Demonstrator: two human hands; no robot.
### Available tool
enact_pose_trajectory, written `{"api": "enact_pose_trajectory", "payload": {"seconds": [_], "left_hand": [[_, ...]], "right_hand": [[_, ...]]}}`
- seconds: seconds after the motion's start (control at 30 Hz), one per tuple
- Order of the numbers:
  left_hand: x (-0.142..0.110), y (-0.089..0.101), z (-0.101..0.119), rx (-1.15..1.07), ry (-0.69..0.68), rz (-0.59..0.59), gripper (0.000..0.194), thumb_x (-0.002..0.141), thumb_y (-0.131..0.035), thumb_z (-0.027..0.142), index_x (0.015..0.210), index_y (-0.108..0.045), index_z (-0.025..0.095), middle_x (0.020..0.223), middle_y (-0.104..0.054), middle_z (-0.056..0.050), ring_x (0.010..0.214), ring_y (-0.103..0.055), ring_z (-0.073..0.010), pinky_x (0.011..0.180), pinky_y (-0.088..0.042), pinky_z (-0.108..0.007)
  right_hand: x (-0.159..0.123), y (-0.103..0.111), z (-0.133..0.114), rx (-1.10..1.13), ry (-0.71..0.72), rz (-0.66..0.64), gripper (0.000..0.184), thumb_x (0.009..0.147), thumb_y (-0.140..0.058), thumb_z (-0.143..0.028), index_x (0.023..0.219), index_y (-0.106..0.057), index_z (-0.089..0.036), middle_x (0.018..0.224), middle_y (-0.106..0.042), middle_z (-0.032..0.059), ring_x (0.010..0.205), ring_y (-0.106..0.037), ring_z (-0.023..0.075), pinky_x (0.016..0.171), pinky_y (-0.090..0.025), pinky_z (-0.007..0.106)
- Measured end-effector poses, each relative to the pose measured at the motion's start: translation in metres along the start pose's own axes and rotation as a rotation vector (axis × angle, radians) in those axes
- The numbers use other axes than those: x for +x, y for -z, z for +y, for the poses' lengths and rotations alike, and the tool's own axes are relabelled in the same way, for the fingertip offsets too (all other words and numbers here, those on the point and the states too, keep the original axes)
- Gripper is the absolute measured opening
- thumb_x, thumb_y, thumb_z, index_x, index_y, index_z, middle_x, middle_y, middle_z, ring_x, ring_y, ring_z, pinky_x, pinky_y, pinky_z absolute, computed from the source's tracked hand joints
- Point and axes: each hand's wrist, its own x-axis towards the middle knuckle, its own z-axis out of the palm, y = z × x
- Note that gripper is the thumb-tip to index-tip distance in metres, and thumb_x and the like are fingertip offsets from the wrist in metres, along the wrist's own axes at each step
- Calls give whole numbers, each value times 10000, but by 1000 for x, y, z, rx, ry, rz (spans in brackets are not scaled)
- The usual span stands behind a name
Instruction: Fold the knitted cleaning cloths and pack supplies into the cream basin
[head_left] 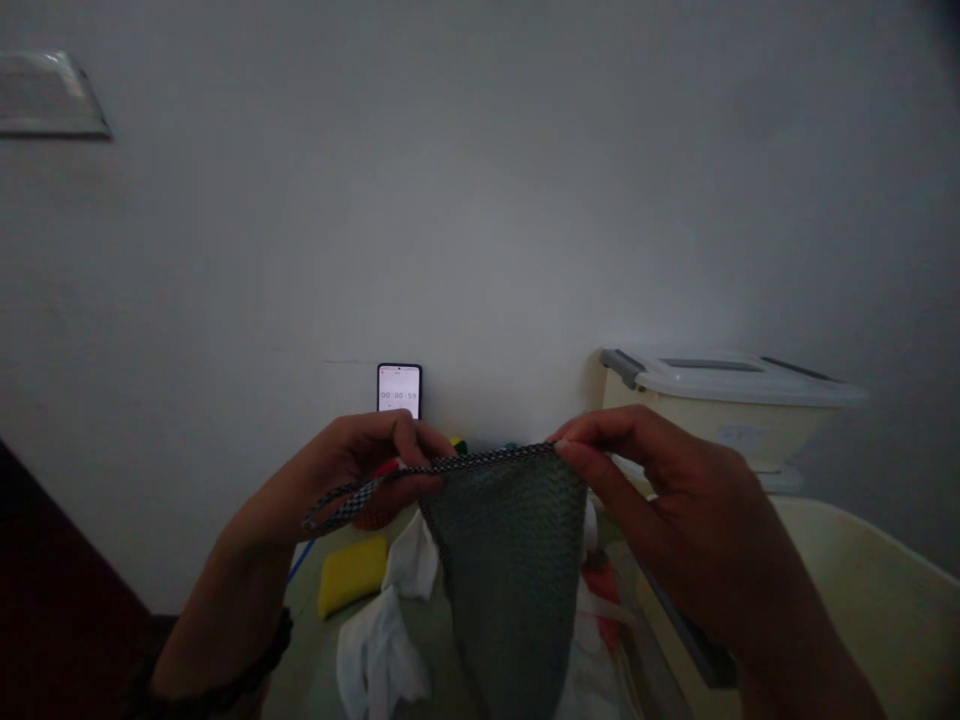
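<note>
1. We face a plain grey wall filling most of the view.
2. Below it, we see a pale green table, partly hidden by the arms.
3. At right stands an open cream tub; behind it is a cream box with a whitish lid.
4. In the centre, a dark green mesh-like fabric hangs between both hands, above the table.
5. We see the right hand pinching the fabric's top corner between thumb and fingers, and the left hand pinching the opposite end, its fingers closed.
6. Two white cloths lie left of the fabric.
7. Just beside them is a yellow sponge.
8. A phone stands upright near the wall, reading 00:00:59.
9. A black-and-white trim edges the fabric, looping out beyond the left fingers.
</note>
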Motion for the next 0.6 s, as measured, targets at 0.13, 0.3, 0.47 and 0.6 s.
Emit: {"api": "enact_pose_trajectory", "payload": {"seconds": [0.13,0.3,0.47,0.6], "left_hand": [[-1,2,-2,57,-10,-12,117,718,-663,98,652,-571,132,791,-679,-64,687,-641,-140,593,-533,-235],[0,2,1,80,-5,101,100,721,-669,120,649,-604,147,822,-686,-53,721,-652,-145,621,-543,-237],[2,0,5,118,-76,195,73,671,-701,108,646,-643,146,787,-692,-49,700,-647,-149,613,-536,-238],[3,-1,2,161,-125,317,106,645,-715,91,670,-660,179,770,-703,-14,700,-646,-139,642,-527,-233]], "right_hand": [[-1,0,2,-5,-2,-16,61,860,-532,-250,861,-588,-226,796,-679,-26,730,-637,116,631,-470,219],[-1,0,6,-5,-7,-65,87,879,-499,-263,897,-569,-216,842,-672,5,762,-634,138,626,-474,238],[-1,-1,5,-12,2,-63,79,892,-472,-249,891,-539,-208,810,-659,7,727,-624,128,595,-465,226],[-1,-1,5,-27,7,-21,50,876,-499,-239,860,-539,-214,774,-655,-10,715,-627,121,591,-461,220]]}}
